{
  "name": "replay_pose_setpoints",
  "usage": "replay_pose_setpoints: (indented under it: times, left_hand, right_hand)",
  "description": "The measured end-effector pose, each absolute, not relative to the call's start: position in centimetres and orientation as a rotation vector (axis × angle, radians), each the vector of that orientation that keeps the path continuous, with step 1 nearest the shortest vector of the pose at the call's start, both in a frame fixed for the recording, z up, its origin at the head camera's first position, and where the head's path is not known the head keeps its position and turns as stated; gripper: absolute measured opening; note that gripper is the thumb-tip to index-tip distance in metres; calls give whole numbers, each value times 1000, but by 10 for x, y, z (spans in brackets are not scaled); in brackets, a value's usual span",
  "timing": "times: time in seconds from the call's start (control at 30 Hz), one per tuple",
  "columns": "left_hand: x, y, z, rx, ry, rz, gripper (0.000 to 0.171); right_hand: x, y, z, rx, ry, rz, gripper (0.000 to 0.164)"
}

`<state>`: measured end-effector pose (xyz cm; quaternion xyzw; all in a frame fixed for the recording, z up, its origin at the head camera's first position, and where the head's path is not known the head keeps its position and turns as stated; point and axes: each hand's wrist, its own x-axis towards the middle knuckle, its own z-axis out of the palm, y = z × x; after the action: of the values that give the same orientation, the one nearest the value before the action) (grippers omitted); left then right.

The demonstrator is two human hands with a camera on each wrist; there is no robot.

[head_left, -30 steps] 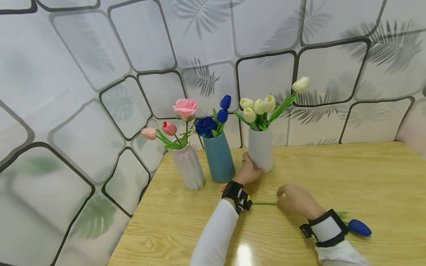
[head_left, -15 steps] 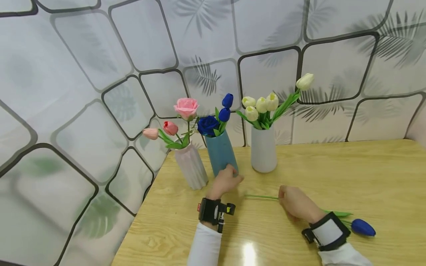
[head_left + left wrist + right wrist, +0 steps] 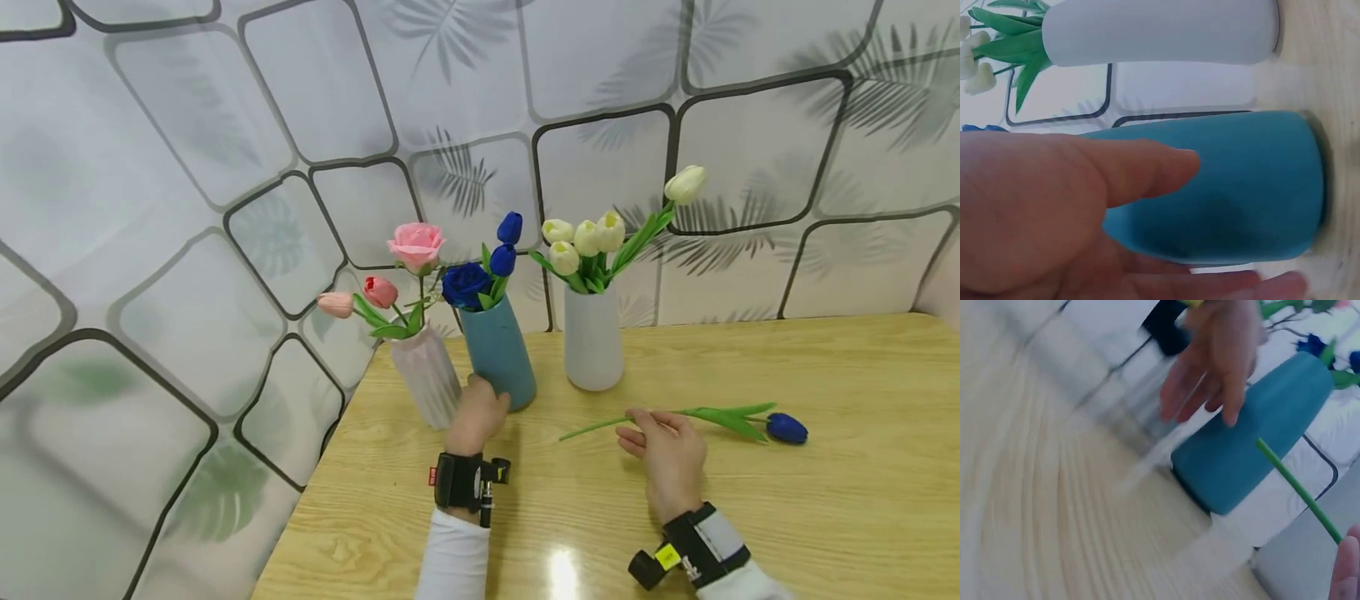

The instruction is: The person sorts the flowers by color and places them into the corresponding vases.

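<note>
My left hand (image 3: 476, 415) is at the lower left side of the teal vase (image 3: 498, 350). In the left wrist view, the thumb (image 3: 1154, 165) lies across the near face of the vase, and the other fingers reach along its far side, nearly straight. Whether they touch it I cannot tell. Blue flowers (image 3: 467, 285) stand in that vase, which leans slightly. My right hand (image 3: 670, 458) pinches the green stem of a single blue tulip (image 3: 787, 428) between thumb and fingers. Its stem end (image 3: 1297, 487) points left toward the teal vase, and its bloom is on the right.
A ridged pale pink vase (image 3: 426, 375) with pink flowers (image 3: 417, 246) stands left of the teal one. To the right is a white vase (image 3: 592, 342) of cream tulips (image 3: 587, 240). A patterned curtain (image 3: 600, 167) hangs behind the wooden table (image 3: 847, 367).
My left hand has gone from the white vase leftward to the teal vase. The right hand has turned and brought the blue tulip up and slightly away from me.
</note>
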<state>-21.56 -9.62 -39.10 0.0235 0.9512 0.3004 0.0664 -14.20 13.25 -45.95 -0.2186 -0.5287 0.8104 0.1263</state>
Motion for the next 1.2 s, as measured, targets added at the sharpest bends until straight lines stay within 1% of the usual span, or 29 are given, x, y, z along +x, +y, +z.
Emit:
replay_pose_setpoints:
  times: [0.03,0.1,0.23,0.3,0.5,0.67,0.8,0.93,1.2]
  left_hand:
    - [-217,-96,-392,35,2856,949,73]
    - [-220,-96,-396,-3,2832,1025,82]
    - [-226,-100,-404,15,2785,1225,92]
    - [-230,-102,-407,37,2760,1338,96]
    - [-238,-107,-414,112,2714,1571,100]
    - [-241,-108,-417,153,2728,1613,99]
    - [-239,-108,-418,187,2743,1609,99]
    - [-239,-109,-418,210,2746,1601,99]
    - [-240,-110,-418,200,2742,1570,99]
  right_hand:
    - [-142,133,-460,-667,-1456,2439,26]
    - [-141,136,-460,-724,-1329,2581,21]
    - [-142,141,-462,-759,-1217,2762,6]
    - [-143,143,-462,-755,-1216,2797,9]
    - [-144,146,-460,-718,-1116,2856,8]
    - [-140,136,-455,-694,-1122,2750,4]
    - [-134,119,-453,-648,-1296,2515,14]
    - [-128,102,-453,-455,-1482,2189,18]
    - [-119,81,-453,284,-1593,1518,20]
